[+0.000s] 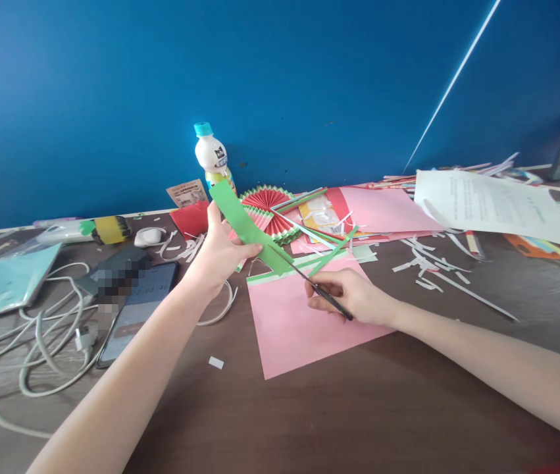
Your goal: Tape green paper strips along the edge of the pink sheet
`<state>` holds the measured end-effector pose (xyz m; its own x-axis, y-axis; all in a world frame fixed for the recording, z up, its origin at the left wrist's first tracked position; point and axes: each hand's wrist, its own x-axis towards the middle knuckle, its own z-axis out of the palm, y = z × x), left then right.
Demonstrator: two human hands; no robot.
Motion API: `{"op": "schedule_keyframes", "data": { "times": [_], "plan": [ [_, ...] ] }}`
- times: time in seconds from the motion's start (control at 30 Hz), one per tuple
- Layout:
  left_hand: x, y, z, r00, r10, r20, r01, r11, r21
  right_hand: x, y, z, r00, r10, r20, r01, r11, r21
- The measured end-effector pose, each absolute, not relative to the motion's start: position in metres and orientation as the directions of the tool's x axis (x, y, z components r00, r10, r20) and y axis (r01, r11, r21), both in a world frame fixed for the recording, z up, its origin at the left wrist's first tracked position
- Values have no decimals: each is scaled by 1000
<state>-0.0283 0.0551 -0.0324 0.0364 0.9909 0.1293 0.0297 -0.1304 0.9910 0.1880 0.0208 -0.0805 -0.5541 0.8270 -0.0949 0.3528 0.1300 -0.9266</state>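
A strip of green paper (240, 220) is pinched in my left hand (223, 253), raised above the table at a slant. My right hand (351, 295) is closed round dark scissors (329, 299), whose blades reach the lower end of the green strip. From that spot a narrow green sliver (335, 250) slants up to the right. Beneath both hands lies a pink sheet (304, 336) with a green and white band along its top edge. Behind the strip stands a pleated red paper fan (267, 203) with a green and white rim.
A bottle (212, 155) with a teal cap stands against the blue wall. To the left lie a phone (139, 313), white cables (37, 342) and an earbud case (150, 236). White paper scraps (425, 260) and a printed sheet (497, 207) are on the right.
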Motion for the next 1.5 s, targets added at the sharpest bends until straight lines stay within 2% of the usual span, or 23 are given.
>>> {"op": "schedule_keyframes", "data": {
  "times": [1.5],
  "plan": [
    [-17, 50, -32, 7, 994, 113, -2, -113, 994, 187, 21, -82, -557, 825, -93, 295, 92, -951]
  ]
}}
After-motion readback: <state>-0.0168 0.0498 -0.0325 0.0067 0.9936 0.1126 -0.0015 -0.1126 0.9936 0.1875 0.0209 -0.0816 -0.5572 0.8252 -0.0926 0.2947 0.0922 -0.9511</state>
